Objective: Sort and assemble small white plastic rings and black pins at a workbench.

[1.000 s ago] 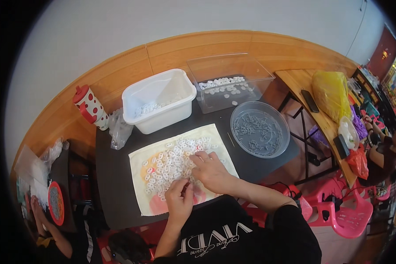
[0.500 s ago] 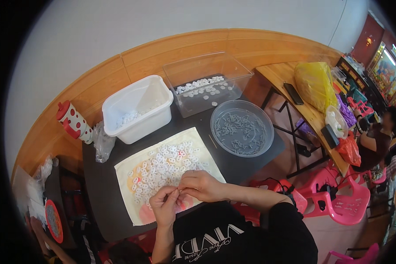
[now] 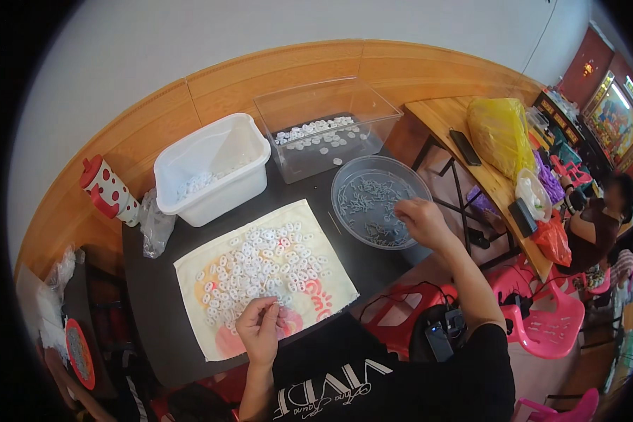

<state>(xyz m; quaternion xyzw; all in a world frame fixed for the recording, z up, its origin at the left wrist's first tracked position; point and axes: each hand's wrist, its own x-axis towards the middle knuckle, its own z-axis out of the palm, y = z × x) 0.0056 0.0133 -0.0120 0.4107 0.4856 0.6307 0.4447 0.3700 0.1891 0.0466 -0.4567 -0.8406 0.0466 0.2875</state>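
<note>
My left hand [image 3: 259,330] hovers over the near edge of a cream cloth [image 3: 309,218], thumb and fingertips pinched together; what they hold, if anything, is too small to make out. Small white oval pieces with holes [image 3: 253,264] lie heaped on the cloth. My right hand [image 3: 423,221] is above the right side of a round clear tub [image 3: 341,224], its fingers curled and bunched. Thin grey pin-like pieces [image 3: 369,197] are scattered across the tub's bottom. Whether the right fingers grip one is hidden.
Behind the cloth stand a white basin [image 3: 214,193] and a clear box [image 3: 330,95], both with white pieces inside. A spotted tumbler [image 3: 112,190] and a plastic bag [image 3: 155,225] sit at left. Beyond a gap at right is a wooden table [image 3: 436,116]; pink chairs [image 3: 555,327] stand near it.
My right hand has left my left hand and moved right, to the round tub. The left hand stays over the cloth, still pinched. The view has shifted slightly.
</note>
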